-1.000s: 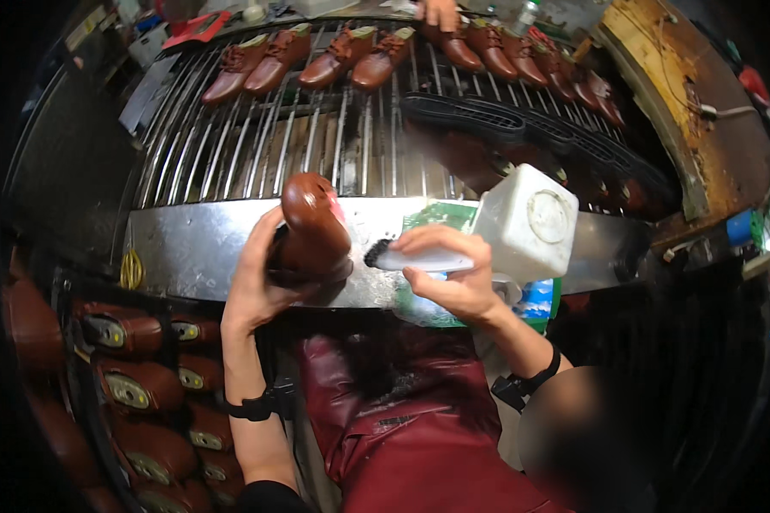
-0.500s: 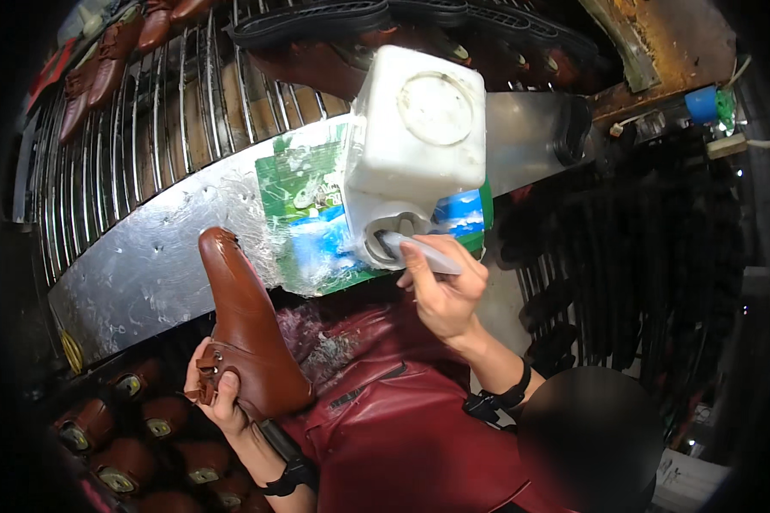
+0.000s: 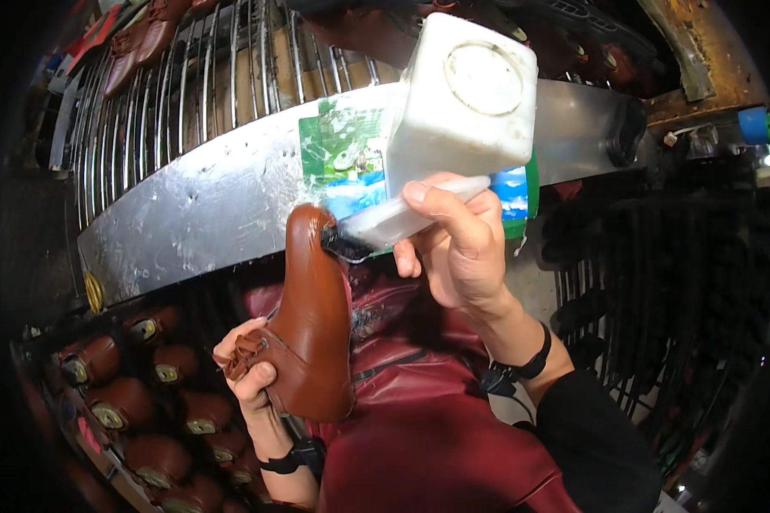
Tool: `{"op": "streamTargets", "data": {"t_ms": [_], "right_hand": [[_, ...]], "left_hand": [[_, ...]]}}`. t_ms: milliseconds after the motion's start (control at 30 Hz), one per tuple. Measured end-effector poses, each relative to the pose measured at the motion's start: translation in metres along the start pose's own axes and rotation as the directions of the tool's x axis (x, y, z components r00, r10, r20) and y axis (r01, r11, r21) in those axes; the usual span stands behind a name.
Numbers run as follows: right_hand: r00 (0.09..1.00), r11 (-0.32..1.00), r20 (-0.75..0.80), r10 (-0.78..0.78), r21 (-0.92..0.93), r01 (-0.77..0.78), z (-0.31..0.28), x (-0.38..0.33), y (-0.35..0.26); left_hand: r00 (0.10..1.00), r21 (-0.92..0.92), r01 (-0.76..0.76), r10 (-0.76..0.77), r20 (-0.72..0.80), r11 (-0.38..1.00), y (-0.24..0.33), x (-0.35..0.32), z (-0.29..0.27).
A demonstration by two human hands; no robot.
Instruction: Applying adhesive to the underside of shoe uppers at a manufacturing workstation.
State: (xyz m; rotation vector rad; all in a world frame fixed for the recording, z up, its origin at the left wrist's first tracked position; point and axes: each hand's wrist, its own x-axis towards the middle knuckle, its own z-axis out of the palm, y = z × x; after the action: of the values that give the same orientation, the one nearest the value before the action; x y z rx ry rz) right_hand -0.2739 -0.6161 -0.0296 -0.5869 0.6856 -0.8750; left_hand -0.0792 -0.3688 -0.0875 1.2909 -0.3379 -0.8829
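Behind the silvery desk point(image 3: 188, 205), metal bars point(image 3: 182, 107) carry other shoes point(image 3: 133, 51), and I have the left hand point(image 3: 252, 385) low beside the red apron point(image 3: 436, 427), the right hand point(image 3: 466, 244) raised higher. On the desk, a white container point(image 3: 466, 103) stands on a green-and-blue sheet point(image 3: 342, 137). My left hand grips the laced part of a brown shoe point(image 3: 312, 316), its toe toward the desk, while my right pinches a pale-handled brush point(image 3: 393, 218), dark bristles against the shoe near the toe.

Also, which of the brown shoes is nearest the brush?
The laced shoe in the left hand, its toe right by the brush; the other brown shoes sit farther off, none of them held.
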Motion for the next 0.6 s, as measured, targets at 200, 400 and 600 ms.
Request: {"op": "streamTargets", "data": {"t_ms": [200, 400, 600], "right_hand": [[0.975, 0.945, 0.184, -0.125, -0.277, 0.173, 0.004, -0.051, 0.019], [0.965, 0.941, 0.236, -0.117, -0.285, 0.183, 0.013, -0.101, 0.051], [0.774, 0.788, 0.627, -0.088, -0.431, 0.439, 0.027, -0.121, 0.023]], "left_hand": [[0.972, -0.164, 0.092, -0.052, 0.230, 0.982, 0.006, 0.009, 0.001], [0.990, -0.401, 0.115, -0.073, 0.120, 0.909, 0.000, 0.001, 0.016], [0.989, -0.364, 0.113, -0.070, 0.128, 0.925, 0.004, 0.009, 0.004]]}}
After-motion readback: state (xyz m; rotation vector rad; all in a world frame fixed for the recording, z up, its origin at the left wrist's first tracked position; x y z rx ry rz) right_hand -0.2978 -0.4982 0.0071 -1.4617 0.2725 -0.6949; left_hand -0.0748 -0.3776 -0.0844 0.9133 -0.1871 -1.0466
